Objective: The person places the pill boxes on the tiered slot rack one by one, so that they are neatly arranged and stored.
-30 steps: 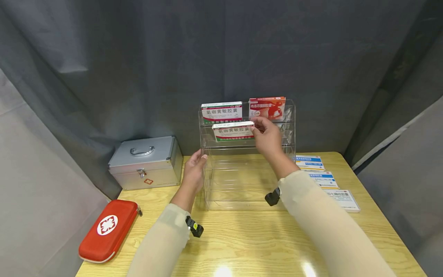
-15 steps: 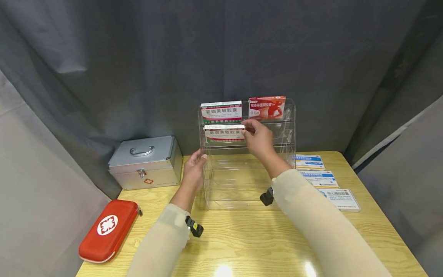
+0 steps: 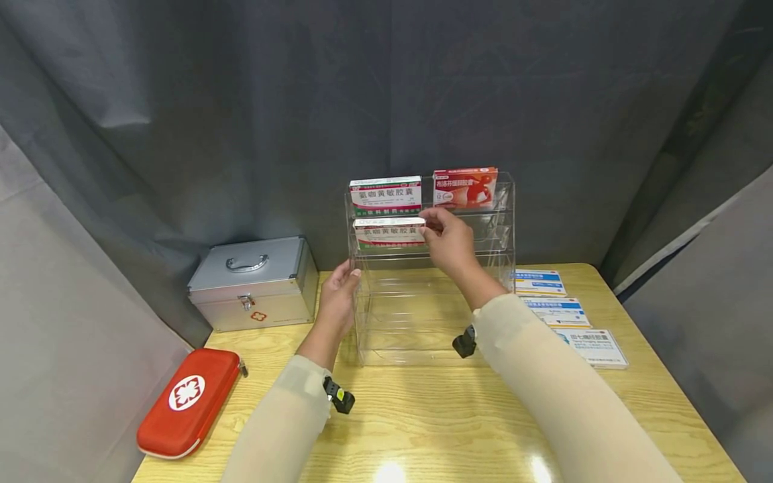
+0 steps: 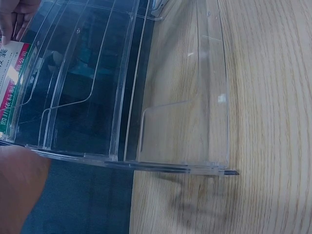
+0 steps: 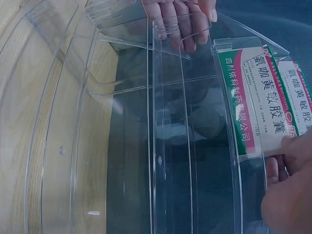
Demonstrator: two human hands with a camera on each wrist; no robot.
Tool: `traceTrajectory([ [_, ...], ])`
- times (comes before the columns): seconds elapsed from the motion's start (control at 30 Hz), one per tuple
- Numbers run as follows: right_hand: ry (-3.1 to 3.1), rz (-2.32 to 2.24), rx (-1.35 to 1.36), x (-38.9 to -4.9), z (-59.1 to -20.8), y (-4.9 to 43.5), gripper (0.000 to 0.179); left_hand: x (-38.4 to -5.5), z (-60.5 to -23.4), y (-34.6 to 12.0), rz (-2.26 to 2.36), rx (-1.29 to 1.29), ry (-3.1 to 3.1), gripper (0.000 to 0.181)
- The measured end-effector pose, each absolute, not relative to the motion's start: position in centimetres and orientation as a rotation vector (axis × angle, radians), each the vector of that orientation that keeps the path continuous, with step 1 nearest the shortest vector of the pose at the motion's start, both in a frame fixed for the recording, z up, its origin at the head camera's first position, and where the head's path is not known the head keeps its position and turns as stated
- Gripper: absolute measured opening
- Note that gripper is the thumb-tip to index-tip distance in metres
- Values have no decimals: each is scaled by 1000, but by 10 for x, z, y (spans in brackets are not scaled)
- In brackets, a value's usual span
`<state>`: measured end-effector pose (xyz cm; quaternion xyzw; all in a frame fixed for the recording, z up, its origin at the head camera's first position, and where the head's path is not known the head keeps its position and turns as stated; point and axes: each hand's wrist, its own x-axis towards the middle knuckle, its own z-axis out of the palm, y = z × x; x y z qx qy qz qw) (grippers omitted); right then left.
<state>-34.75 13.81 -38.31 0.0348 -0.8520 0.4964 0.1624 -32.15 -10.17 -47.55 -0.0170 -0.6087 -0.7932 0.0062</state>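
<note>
My right hand (image 3: 451, 243) pinches the right end of a white, red and green capsule box (image 3: 389, 233), which sits in the second tier of a clear acrylic display rack (image 3: 361, 329). Seen from the right wrist, the box's lower part (image 5: 241, 105) lies behind the tier's clear front lip. My left hand (image 3: 339, 295) grips the rack's left side, fingers outside the side panel and thumb toward the front edge. Above the held box, a matching capsule box (image 3: 386, 196) stands in the top tier. To its right is a red ibuprofen box (image 3: 464, 189).
On the wooden table (image 3: 417, 416), a silver first-aid case (image 3: 253, 285) and a red zip pouch (image 3: 190, 402) lie left of the rack. Three boxes lie at the right: a blue-and-white box (image 3: 540, 283), a similar box (image 3: 561, 313) and a white box (image 3: 594, 349). A dark curtain (image 3: 302, 121) hangs behind.
My right hand has moved left and slightly down with the capsule box, bringing it to the left end of the second tier. My left hand stays on the rack's side.
</note>
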Motion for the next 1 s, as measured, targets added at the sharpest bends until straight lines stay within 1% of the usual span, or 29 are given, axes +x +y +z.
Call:
traceTrajectory([
  [0.17, -2376, 1502, 139, -344, -383, 143, 38, -322, -476, -102, -2488, -44, -1895, 55],
  [0.3, -2339, 1518, 207, -330, -379, 159, 48, -323, -476, -102, -2492, -36, -1886, 53],
  [0.47, -2335, 1372, 287, -298, -374, 199, 51, -324, -476, -102, -2505, -30, -1873, 53],
  [0.57, -2303, 1299, 278, -279, -375, 231, 51, -324, -475, -102, -2501, -25, -1877, 54],
  [0.63, -2309, 1248, 224, -267, -379, 256, 50, -323, -474, -102, -2490, -32, -1884, 54],
  [0.77, -2420, 1169, 21, -246, -401, 316, 54, -322, -475, -101, -2487, -27, -1889, 53],
  [0.83, -2563, 1106, -87, -238, -419, 349, 62, -321, -475, -101, -2487, -24, -1892, 53],
  [0.97, -2916, 947, -124, -226, -466, 418, 74, -322, -476, -101, -2482, -19, -1906, 52],
  [1.0, -2992, 912, -127, -223, -478, 434, 80, -322, -476, -101, -2480, -15, -1912, 52],
])
